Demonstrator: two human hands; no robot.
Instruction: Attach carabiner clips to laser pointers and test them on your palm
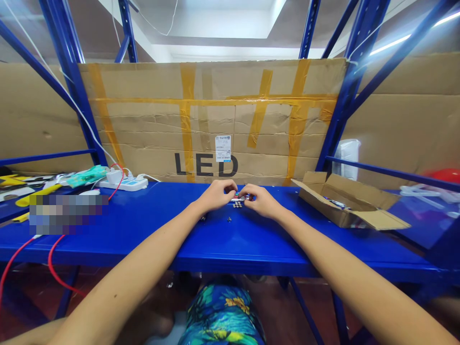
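Print: "LED" in black on far cardboard panel [154,124]; one white sticker [222,146], text too small to read.
Left hand [222,192]: fingers curled, can't tell if gripping.
Right hand [260,199]: same.
Small parts [237,204]: between hands, too small to count; one loose piece [229,219] nearer.
Carton [323,206]: one, open, right.
Power strip [138,185]: one, white, far left.
Desk [143,215]: blue.
Room: blue posts [68,48], pale ceiling [230,19].

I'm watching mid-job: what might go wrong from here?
The small round pieces right by the left hand and right hand could scatter at a nudge. The lone piece, nearer the front edge of the blue table, might get knocked off. The red cable hanging near the left forearm could snag.
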